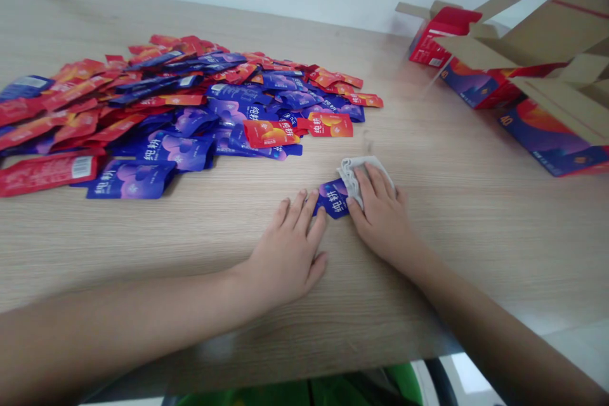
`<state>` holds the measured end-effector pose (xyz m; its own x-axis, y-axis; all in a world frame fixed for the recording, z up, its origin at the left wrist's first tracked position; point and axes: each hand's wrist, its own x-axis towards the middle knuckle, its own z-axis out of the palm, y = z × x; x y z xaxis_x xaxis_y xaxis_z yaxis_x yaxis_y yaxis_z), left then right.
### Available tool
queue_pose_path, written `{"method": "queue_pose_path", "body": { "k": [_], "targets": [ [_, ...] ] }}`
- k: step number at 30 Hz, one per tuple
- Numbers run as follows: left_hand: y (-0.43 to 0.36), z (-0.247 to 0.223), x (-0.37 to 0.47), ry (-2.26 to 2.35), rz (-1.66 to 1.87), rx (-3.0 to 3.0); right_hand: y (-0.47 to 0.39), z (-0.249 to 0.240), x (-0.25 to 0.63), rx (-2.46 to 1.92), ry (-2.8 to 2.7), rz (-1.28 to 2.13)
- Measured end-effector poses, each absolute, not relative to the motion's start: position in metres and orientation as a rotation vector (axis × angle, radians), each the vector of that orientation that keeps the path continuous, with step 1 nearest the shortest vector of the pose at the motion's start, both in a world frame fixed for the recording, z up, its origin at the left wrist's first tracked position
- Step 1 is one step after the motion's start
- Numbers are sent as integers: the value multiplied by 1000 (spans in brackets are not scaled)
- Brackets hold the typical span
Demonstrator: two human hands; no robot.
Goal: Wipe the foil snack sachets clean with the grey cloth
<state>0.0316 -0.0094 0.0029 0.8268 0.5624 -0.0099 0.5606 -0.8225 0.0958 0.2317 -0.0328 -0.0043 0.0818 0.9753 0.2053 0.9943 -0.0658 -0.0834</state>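
Observation:
A blue pouch (333, 198) with white lettering lies flat on the wooden table in front of me. My left hand (290, 247) rests with its fingers spread, the fingertips on the pouch's left end. Over the pouch's right end, my right hand (383, 212) presses down on a folded white cloth (354, 181). The fingers of that hand curve over the cloth, and its thumb lies by the pouch's edge. Part of the pouch is hidden beneath the cloth and hand.
A wide heap of red and blue pouches (190, 98) spreads across the table's left and back. At the right stand open cardboard boxes: a red one (440, 35) at the back and blue-red ones (547, 133) with raised flaps. A pale wall borders the table's far edge.

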Motion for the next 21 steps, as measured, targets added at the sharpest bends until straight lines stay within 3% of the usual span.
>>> {"method": "queue_pose_path", "body": {
  "k": [7,14,21],
  "targets": [
    [-10,2,31,894,36,2914,-40,0,212,-1930,-2274,-67],
    [-9,3,32,901,17,2911,-34,-5,231,-2156,-1998,-162],
    [-9,2,31,897,38,2910,-39,1,216,-1926,-2264,-61]
  ]
}}
